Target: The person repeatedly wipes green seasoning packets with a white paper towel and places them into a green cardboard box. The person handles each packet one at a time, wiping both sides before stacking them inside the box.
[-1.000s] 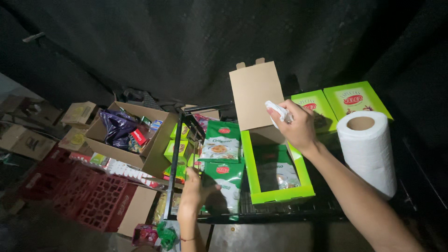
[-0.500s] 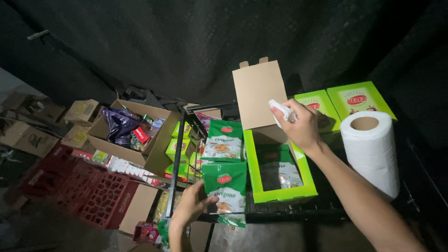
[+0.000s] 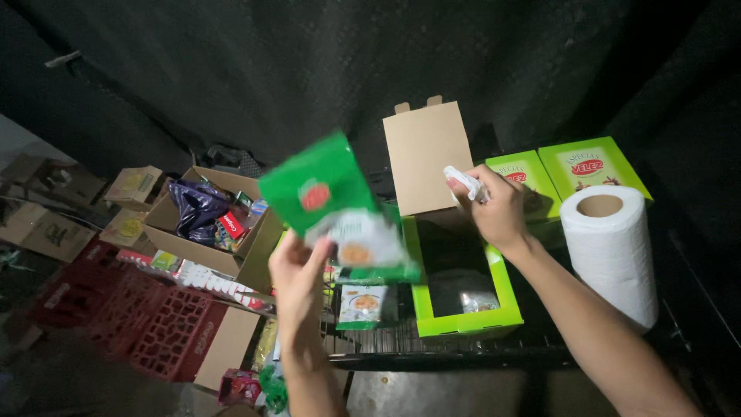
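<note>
green packet lifted beside the open green box

the left hand (image 3: 297, 266) holds a green packet (image 3: 340, 202) up in the air, fingers closed on its lower left edge, thumb toward the camera. the packet is blurred and tilted, its long axis running from upper left down to lower right, so its lower corner hangs just left of the open green box (image 3: 463, 320) on the wire shelf (image 3: 448, 347). the box lies to the right of and a little beyond the left hand's fingers, and its brown lid flap (image 3: 424, 158) stands upright at the far end. the right hand (image 3: 494, 208) is the nearer one to that box: it rests against the flap, fingers curled around a small white object (image 3: 465, 184); what that object is cannot be told. a white paper roll (image 3: 614, 251) stands just right of the box.

compared with half a second ago, the left hand has risen from low near the shelf's front edge, where it touched a packet lying there, and now carries the packet high and tilted. the right hand stays at the flap as before.
</note>
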